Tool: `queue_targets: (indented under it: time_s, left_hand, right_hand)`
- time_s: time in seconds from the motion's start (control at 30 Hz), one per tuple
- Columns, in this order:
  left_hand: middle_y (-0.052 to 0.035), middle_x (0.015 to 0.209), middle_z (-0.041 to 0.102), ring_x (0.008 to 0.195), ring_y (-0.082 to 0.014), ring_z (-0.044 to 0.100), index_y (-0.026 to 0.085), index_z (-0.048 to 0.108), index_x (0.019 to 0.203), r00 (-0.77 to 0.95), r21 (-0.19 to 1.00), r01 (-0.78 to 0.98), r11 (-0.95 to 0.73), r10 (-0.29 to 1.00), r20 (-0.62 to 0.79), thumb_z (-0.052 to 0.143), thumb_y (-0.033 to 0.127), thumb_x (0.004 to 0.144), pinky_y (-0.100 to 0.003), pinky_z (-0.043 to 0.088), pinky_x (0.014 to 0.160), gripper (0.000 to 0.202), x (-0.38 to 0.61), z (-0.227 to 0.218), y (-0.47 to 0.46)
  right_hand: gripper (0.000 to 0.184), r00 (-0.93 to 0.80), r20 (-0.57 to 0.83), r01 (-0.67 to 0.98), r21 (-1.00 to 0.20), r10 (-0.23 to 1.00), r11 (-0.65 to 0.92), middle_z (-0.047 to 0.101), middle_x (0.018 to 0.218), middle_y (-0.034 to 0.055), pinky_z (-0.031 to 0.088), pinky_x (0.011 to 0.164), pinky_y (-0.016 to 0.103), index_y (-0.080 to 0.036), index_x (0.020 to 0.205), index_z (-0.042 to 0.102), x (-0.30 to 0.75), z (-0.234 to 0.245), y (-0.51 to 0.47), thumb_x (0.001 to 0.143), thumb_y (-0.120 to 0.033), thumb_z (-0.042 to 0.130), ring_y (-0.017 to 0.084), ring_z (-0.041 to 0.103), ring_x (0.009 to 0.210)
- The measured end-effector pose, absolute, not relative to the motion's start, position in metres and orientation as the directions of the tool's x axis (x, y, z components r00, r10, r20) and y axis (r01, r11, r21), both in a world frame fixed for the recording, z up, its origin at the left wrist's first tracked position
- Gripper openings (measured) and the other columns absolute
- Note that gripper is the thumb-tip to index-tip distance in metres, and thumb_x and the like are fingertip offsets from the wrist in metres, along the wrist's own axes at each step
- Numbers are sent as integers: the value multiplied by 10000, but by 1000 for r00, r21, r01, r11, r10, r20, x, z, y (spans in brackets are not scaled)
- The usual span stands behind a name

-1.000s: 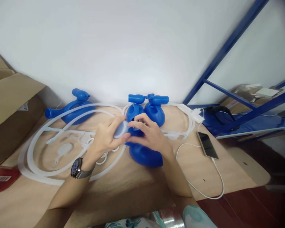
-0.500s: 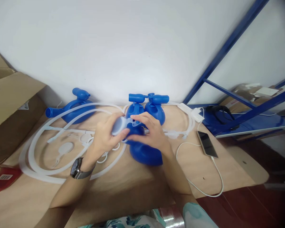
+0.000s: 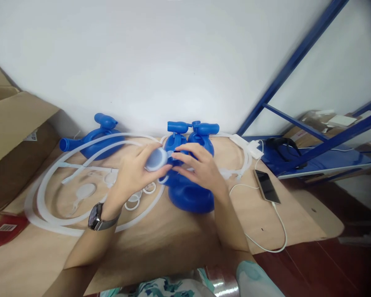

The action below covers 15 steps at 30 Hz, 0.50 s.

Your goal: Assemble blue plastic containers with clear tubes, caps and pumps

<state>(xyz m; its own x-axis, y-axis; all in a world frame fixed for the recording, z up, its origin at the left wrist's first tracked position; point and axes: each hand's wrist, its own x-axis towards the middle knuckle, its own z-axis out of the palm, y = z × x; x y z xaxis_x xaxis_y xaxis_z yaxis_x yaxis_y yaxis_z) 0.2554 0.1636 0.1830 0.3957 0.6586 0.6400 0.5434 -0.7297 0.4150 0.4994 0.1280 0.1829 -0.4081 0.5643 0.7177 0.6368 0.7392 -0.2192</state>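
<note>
A round translucent white cap with a short strap is gripped between the thumb and fingers of my left hand. My right hand pinches the strap end, its fingers curled beside the cap; the exact contact is partly hidden. Just under both hands lies a blue plastic bottle with a wide neck pointing left. Part of that bottle is covered by my fingers. Another white cap with a strap rests on the table to the left, and white rings lie below my left hand.
Blue bottles stand at the back left and back middle. Clear hoses loop across the brown-covered table. A cardboard box and a red object are left; a phone on a cable and a blue metal rack are right.
The cap has turned so its round face tips upward more. My right hand's fingers have shifted and spread a little at the strap. The view has moved slightly.
</note>
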Motion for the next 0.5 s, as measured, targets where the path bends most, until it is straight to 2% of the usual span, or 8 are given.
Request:
queue_targets:
  time_s: [0.07, 0.13, 0.2, 0.27, 0.37, 0.43, 0.5]
  left_hand:
    - [-63, 1141, 766, 981, -271, 718, 223, 653, 1271, 323, 493, 567, -660, 729, 603, 641, 604, 943, -369, 551, 872, 503, 248, 185, 169]
    - [-42, 1055, 755, 863, -239, 692, 220, 654, 1272, 240, 569, 570, -593, 782, 575, 592, 593, 974, -355, 538, 796, 482, 238, 189, 175]
    - [-36, 1020, 743, 811, -221, 661, 222, 657, 1280, 195, 607, 577, -547, 814, 548, 573, 590, 991, -356, 521, 765, 476, 227, 193, 180]
    - [-38, 1032, 745, 837, -232, 661, 234, 672, 1267, 185, 595, 620, -511, 833, 522, 588, 605, 984, -371, 515, 789, 474, 216, 196, 186]
    - [-22, 956, 746, 868, -265, 686, 259, 701, 1191, 184, 548, 707, -447, 864, 468, 631, 676, 931, -370, 514, 789, 497, 204, 195, 198]
    - [-15, 855, 727, 811, -271, 697, 255, 706, 1152, 193, 553, 740, -382, 909, 370, 658, 725, 881, -355, 519, 735, 545, 199, 189, 209]
    - [-22, 830, 721, 745, -265, 706, 233, 691, 1168, 224, 606, 739, -294, 956, 191, 687, 747, 835, -347, 532, 684, 612, 198, 180, 220]
  right_hand:
    - [518, -339, 720, 660, -277, 606, 698, 692, 1344, 86, 551, 1090, 521, -337, 1485, 555, 519, 188, 124, 1000, -424, 715, 291, 658, 1263]
    - [644, -261, 676, 669, -388, 689, 634, 701, 1323, 91, 574, 1058, 502, -342, 1581, 450, 544, 187, 117, 1001, -448, 710, 286, 681, 1230]
    - [580, -245, 557, 716, -447, 793, 535, 732, 1242, 107, 602, 981, 420, -303, 1582, 475, 570, 175, 109, 1042, -421, 650, 260, 723, 1138]
    - [527, -249, 412, 797, -426, 876, 427, 752, 1225, 130, 608, 945, 403, -269, 1547, 541, 592, 152, 104, 1060, -462, 599, 270, 738, 1113]
    - [456, -266, 143, 879, -371, 953, 301, 722, 1359, 127, 581, 1040, 501, -277, 1447, 650, 614, 109, 103, 1080, -510, 512, 318, 702, 1229]
    - [431, -268, 36, 893, -367, 963, 263, 699, 1415, 125, 523, 1124, 531, -261, 1400, 687, 623, 85, 104, 1109, -432, 419, 314, 656, 1314]
    - [425, -234, -16, 916, -339, 972, 215, 686, 1438, 130, 451, 1183, 564, -253, 1405, 681, 628, 69, 107, 1109, -371, 400, 310, 628, 1348]
